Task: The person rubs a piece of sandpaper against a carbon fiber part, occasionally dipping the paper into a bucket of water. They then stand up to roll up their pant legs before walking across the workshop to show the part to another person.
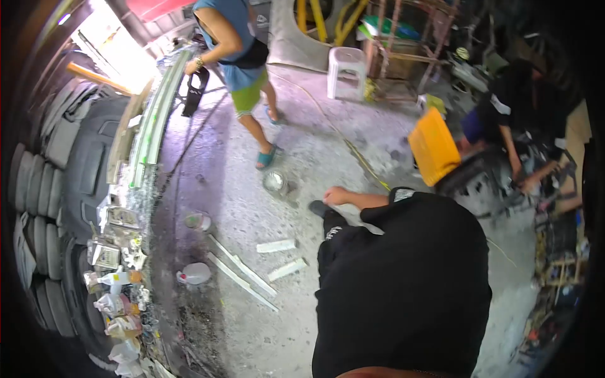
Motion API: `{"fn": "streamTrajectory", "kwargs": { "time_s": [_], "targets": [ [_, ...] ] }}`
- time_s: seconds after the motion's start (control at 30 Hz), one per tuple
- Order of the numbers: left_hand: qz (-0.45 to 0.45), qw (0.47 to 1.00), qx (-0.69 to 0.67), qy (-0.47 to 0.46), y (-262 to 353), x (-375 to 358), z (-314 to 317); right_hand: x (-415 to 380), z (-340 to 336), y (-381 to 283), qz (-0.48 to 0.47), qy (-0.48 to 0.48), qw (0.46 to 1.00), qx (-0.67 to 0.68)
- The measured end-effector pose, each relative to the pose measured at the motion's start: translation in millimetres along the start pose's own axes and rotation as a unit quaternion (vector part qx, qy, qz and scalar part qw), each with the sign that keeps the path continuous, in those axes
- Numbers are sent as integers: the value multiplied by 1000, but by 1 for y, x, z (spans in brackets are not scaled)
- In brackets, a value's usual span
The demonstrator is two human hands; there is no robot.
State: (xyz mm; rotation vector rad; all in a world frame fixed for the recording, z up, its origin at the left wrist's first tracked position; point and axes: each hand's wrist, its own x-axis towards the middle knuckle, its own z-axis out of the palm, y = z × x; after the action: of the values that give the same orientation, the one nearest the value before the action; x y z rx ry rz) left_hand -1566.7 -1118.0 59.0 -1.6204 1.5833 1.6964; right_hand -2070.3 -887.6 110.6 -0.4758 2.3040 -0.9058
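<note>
My right hand (pixel 337 195) reaches out past my black sleeve, above my dark shoe (pixel 319 208). Its fingers look curled in; whatever they hold, if anything, is too small to make out. The nearest thing to it is a metal can (pixel 275 182) standing on the concrete floor. My left hand is out of view. Two short pale strips (pixel 276 246) and two long thin pale strips (pixel 242 280) lie on the floor to the left.
A standing person (pixel 236 57) touches long pale panels (pixel 151 135) on a cluttered bench. Another person (pixel 517 101) crouches at right by a yellow panel (pixel 435 146). A white stool (pixel 346 70), a plastic jug (pixel 194 273) and a tub (pixel 198 221) stand around.
</note>
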Motion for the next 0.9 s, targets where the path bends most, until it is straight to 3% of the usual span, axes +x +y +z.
{"fn": "streamTrajectory", "kwargs": {
  "time_s": [0.07,0.13,0.2,0.23,0.27,0.33,0.4,0.5,0.6,0.7,0.73,0.77,0.8,0.83,0.9],
  "targets": [
    [-7,999,-34,16,-15,-11,-18,-59,34,-14,2,-104,992,-72],
    [-13,998,-54,31,-33,-22,-38,-94,65,-11,-106,-263,950,-134],
    [-20,995,-81,47,-55,-34,-52,-115,89,11,-4,-311,951,-3],
    [-27,993,-97,55,-65,-43,-56,-60,153,116,-108,-462,872,-125],
    [-34,991,-112,63,-78,-50,-59,-12,211,208,-234,-577,758,-194],
    [-50,985,-148,77,-102,-63,-60,-52,169,152,-42,-359,885,-294],
    [-65,977,-181,90,-129,-71,-60,-91,99,70,-54,-306,945,-106],
    [-99,963,-226,109,-172,-89,-58,-157,45,-168,-74,-283,916,-274],
    [-129,943,-278,130,-199,-110,-49,-37,178,-134,-38,-214,876,-431],
    [-154,916,-335,157,-238,-140,-32,-17,290,-224,-136,-257,883,-368],
    [-165,902,-360,171,-250,-153,-18,20,360,-206,-221,-197,892,-343],
    [-178,883,-392,187,-265,-170,4,-6,386,-274,-305,-215,861,-345],
    [-196,861,-423,204,-278,-186,32,-34,406,-321,-303,-226,901,-214],
    [-211,838,-452,223,-288,-202,58,-49,438,-365,-296,-296,881,-222],
    [-222,807,-486,250,-294,-217,91,-90,498,-423,-293,-374,876,-81]
  ]
}}
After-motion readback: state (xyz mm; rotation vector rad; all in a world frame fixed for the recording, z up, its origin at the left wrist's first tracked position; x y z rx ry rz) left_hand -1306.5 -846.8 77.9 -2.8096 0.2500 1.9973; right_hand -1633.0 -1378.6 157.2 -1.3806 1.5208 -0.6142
